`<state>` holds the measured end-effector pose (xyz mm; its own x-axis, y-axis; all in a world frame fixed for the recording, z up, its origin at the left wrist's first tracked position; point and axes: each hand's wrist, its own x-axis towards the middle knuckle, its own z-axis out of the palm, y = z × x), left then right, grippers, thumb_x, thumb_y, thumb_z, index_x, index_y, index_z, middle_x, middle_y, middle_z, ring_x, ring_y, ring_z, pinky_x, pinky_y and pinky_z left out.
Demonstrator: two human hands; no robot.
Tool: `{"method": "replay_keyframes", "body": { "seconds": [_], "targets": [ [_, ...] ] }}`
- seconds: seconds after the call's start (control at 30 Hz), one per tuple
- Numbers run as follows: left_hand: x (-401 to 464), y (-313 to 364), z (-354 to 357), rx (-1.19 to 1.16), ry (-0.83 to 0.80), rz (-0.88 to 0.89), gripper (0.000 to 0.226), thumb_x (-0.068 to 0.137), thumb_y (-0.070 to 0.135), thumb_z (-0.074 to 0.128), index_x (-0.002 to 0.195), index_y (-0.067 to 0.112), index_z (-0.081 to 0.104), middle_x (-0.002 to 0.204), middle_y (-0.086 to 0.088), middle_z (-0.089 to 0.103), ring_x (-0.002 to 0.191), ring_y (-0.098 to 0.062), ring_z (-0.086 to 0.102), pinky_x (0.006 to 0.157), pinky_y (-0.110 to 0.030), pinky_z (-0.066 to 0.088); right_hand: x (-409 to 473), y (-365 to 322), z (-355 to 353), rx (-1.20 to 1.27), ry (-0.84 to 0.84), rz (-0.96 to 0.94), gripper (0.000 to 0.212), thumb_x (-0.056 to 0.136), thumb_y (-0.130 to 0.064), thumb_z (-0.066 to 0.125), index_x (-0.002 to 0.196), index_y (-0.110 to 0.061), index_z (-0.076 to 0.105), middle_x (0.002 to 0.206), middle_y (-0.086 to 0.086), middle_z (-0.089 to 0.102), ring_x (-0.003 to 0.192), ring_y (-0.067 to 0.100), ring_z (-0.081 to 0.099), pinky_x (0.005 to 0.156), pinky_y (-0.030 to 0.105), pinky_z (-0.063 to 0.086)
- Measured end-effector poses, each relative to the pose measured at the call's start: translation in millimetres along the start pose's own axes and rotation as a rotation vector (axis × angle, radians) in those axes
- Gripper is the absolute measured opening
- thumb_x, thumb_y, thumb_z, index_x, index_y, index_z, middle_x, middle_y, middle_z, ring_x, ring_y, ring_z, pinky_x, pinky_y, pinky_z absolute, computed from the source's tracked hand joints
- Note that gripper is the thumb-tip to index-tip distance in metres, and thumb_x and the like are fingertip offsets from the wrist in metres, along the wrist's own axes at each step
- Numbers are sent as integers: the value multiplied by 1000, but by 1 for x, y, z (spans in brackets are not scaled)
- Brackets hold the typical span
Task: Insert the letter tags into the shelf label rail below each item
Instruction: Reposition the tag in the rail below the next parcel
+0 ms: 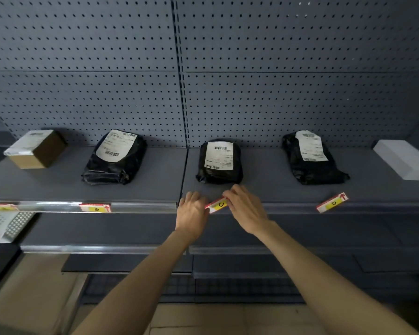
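Right now the third tag is being fitted: at the centre of the frame the left hand (191, 210) and the right hand (243, 207) pinch opposite ends of the C tag (218, 205), a small white-and-red card with a yellow patch, held tilted at the shelf label rail (143, 207) just below the middle black parcel (219, 163). Both hands are closed on the card with fingertips, though how much of it sits in the channel cannot be told. To the left, the B tag (96, 208) lies flat behind the clear, glossy plastic strip; another shows at the far left edge. Right of centre, the D tag (332, 202) rests loose and askew on the matte grey shelf lip, not yet inserted. Next, I judge, the card must be levelled and its edges pressed under the rail's lips. The parcels are crinkled plastic bags with paper labels.
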<state>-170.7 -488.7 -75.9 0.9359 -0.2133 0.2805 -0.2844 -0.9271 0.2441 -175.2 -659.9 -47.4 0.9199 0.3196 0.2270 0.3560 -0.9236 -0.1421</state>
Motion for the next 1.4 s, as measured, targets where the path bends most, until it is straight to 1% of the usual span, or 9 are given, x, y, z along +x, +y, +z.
{"method": "replay_keyframes", "body": {
  "seconds": [0.13, 0.37, 0.47, 0.53, 0.63, 0.73, 0.97, 1.17, 1.4],
  "targets": [
    [6, 2, 1, 26, 53, 25, 4, 82, 10, 68, 82, 13, 70, 86, -6, 62, 84, -29, 56, 70, -38, 44, 3, 5, 2, -16, 30, 9, 8, 93, -11, 56, 100, -11, 59, 99, 6, 58, 88, 23, 55, 64, 32, 45],
    [15, 2, 1, 177, -18, 201, 16, 70, 5, 76, 73, 15, 65, 80, -2, 59, 75, -23, 54, 64, -33, 46, -2, 18, 13, -36, 11, 73, 4, 86, -6, 65, 86, -10, 64, 92, 6, 59, 83, 21, 54, 65, 34, 51],
    [14, 1, 5, 210, -90, 206, 16, 71, 5, 76, 76, 18, 67, 83, 0, 61, 79, -21, 56, 67, -31, 48, -7, 16, 19, -49, -20, 81, 5, 87, -5, 64, 87, -10, 65, 94, 6, 59, 84, 22, 54, 66, 33, 47],
    [15, 2, 1, 190, -115, 217, 10, 80, 8, 66, 86, 16, 68, 93, -3, 62, 88, -23, 57, 75, -33, 48, -8, 15, 16, -44, -16, 71, 4, 89, -8, 61, 91, -9, 64, 96, 7, 60, 88, 23, 55, 70, 32, 46],
    [19, 7, -16, 86, -132, 221, 17, 88, 20, 56, 100, 15, 67, 104, -5, 62, 101, -25, 56, 87, -37, 47, -11, 20, 0, -14, 16, 77, 14, 90, -19, 58, 97, -8, 63, 99, 7, 62, 92, 22, 57, 75, 33, 50],
    [28, 22, -39, -9, -156, 191, 19, 86, 27, 54, 94, 16, 68, 100, -4, 66, 98, -24, 59, 85, -37, 48, -17, 32, -24, 14, 54, 106, 26, 90, -31, 54, 101, -8, 63, 99, 6, 65, 93, 23, 59, 73, 34, 51],
    [55, 89, -70, 40, -209, 200, 34, 86, 48, 48, 81, 22, 70, 90, -5, 71, 90, -27, 63, 87, -40, 48, -42, 90, -89, -31, 111, 169, 36, 91, -41, 51, 96, -8, 64, 98, 10, 64, 94, 27, 58, 75, 39, 48],
    [74, 175, -67, 80, -185, 207, 37, 88, 47, 48, 84, 18, 71, 98, -12, 69, 98, -31, 60, 91, -40, 43, -79, 171, -122, -39, 126, 253, 31, 89, -39, 53, 92, -10, 65, 95, 9, 62, 93, 28, 56, 71, 40, 49],
    [78, 272, -15, 90, -231, 159, 34, 87, 45, 48, 85, 21, 72, 96, -7, 72, 97, -27, 62, 96, -39, 41, -120, 268, -131, 9, 74, 221, 23, 89, -33, 57, 87, -11, 63, 93, 7, 59, 91, 25, 54, 67, 35, 45]
  ]
}}
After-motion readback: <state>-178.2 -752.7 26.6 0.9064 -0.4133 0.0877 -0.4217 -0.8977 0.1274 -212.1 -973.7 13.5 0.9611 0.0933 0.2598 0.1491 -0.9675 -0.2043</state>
